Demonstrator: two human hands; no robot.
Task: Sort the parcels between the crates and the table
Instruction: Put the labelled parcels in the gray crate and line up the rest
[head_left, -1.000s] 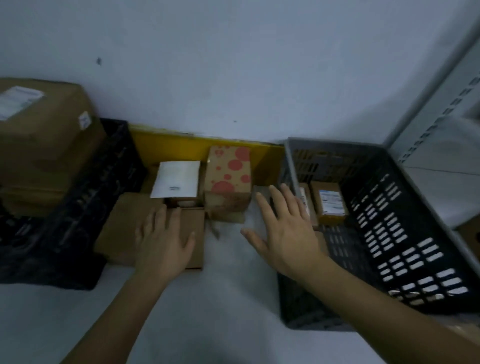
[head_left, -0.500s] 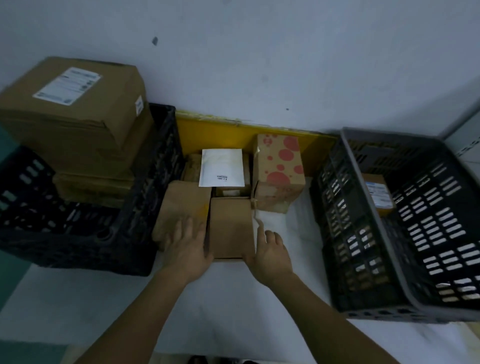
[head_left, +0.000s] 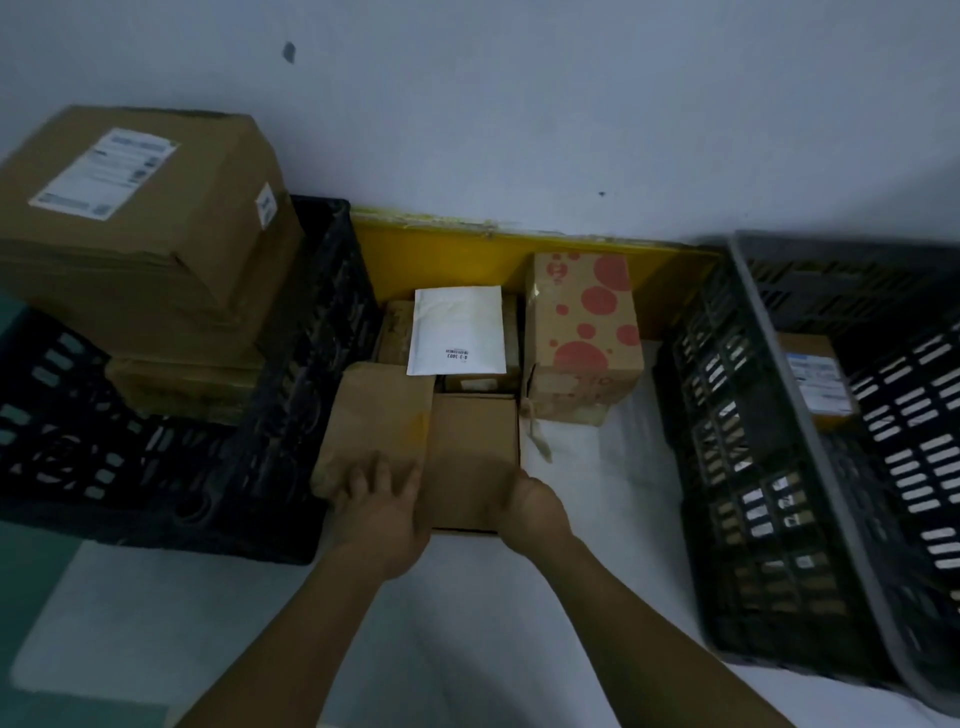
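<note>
On the table (head_left: 597, 483) between the crates, both hands clamp the plain box (head_left: 475, 447), left hand (head_left: 382, 514) and right hand (head_left: 535, 506) curled round its near corners, so sorting looks midway: some parcels already crated, the spotted box (head_left: 582, 332) and envelope (head_left: 457, 330) left.

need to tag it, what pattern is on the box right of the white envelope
Red dots of mixed sizes on brown cardboard, seen in the head view.

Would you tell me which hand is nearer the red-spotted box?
Right. The right hand sits below the red-spotted box; the left hand lies farther left, across the plain box.
</note>
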